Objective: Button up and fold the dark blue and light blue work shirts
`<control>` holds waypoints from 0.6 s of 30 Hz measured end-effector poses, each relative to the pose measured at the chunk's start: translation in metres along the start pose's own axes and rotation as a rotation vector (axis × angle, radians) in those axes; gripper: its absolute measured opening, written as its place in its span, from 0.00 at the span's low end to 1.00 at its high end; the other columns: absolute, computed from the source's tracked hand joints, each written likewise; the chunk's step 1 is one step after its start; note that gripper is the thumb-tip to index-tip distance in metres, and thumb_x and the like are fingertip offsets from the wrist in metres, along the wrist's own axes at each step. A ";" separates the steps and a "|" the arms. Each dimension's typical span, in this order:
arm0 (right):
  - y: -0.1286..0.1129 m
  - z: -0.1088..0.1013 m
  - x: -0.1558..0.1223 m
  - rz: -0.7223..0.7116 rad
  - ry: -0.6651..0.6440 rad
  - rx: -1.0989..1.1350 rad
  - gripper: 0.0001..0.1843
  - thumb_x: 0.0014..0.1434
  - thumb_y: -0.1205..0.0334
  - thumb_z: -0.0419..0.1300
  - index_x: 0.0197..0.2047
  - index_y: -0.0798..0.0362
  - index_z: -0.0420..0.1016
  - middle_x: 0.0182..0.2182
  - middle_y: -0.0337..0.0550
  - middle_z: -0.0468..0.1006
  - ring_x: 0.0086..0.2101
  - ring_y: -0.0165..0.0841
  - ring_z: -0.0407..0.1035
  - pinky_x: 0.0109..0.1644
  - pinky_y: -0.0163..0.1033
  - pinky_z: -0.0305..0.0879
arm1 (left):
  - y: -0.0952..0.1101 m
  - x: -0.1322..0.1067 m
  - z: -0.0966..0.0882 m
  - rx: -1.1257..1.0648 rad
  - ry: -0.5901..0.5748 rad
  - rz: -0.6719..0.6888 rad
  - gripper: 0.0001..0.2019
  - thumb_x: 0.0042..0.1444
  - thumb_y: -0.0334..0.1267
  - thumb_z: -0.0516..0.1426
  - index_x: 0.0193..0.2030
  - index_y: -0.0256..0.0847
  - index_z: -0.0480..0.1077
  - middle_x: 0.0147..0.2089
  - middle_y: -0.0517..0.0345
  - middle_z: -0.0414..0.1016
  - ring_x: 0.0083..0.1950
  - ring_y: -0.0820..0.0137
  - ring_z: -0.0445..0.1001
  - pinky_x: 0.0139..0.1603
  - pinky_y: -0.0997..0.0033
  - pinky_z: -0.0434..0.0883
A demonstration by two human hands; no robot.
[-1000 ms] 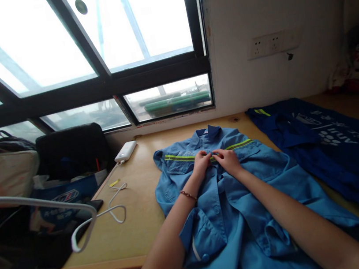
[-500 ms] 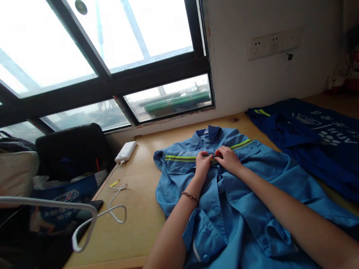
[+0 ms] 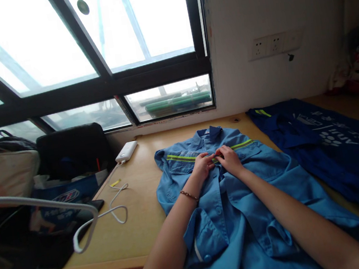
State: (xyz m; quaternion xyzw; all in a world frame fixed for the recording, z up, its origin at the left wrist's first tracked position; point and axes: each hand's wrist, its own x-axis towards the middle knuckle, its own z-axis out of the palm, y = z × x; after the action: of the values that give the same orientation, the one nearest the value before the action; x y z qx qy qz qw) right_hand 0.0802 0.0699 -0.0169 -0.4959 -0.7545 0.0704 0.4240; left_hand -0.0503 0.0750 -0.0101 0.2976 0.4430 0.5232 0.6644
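Observation:
A light blue work shirt [image 3: 244, 214] with a yellow-green reflective stripe lies front up on the wooden table [image 3: 139, 229], collar toward the window. My left hand [image 3: 203, 165], with a bracelet at the wrist, and my right hand [image 3: 230, 160] meet at the shirt's chest, right on the stripe. Both pinch the front placket between their fingers, fingertips almost touching each other. What exactly sits between the fingertips is too small to see.
A dark navy garment [image 3: 328, 145] with white print lies spread to the right. A white power bank [image 3: 126, 151] with a looping white cable [image 3: 113, 208] sits at left. Black bags [image 3: 71, 152] and a blue printed bag crowd the left edge. Wall sockets [image 3: 273, 44] sit above.
Both hands stay at the same spot on the shirt's chest; only the fingers shift slightly on the placket. The view has barely moved.

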 end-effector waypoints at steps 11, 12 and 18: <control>-0.003 0.000 0.001 -0.021 0.008 0.054 0.02 0.50 0.68 0.55 0.30 0.52 0.67 0.30 0.42 0.68 0.34 0.34 0.62 0.39 0.38 0.60 | 0.001 0.008 -0.003 -0.119 0.030 -0.157 0.18 0.39 0.20 0.55 0.37 0.40 0.59 0.24 0.64 0.64 0.22 0.74 0.68 0.25 0.74 0.66; -0.003 0.000 0.001 -0.017 0.011 0.063 0.02 0.50 0.68 0.55 0.30 0.52 0.67 0.30 0.42 0.68 0.34 0.34 0.63 0.39 0.38 0.60 | 0.000 0.008 -0.004 -0.117 0.037 -0.150 0.19 0.40 0.20 0.55 0.38 0.40 0.58 0.24 0.63 0.65 0.23 0.74 0.68 0.26 0.73 0.66; -0.005 -0.002 0.000 0.036 0.053 0.148 0.05 0.50 0.67 0.56 0.33 0.53 0.67 0.30 0.41 0.68 0.31 0.32 0.64 0.36 0.37 0.62 | -0.002 0.007 -0.001 -0.064 0.085 -0.043 0.20 0.40 0.20 0.55 0.41 0.38 0.58 0.24 0.61 0.66 0.23 0.72 0.69 0.25 0.73 0.66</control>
State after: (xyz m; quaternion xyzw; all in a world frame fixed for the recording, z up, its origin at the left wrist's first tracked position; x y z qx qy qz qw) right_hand 0.0781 0.0666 -0.0133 -0.4786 -0.7266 0.1203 0.4780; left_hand -0.0500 0.0811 -0.0147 0.2439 0.4602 0.5350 0.6653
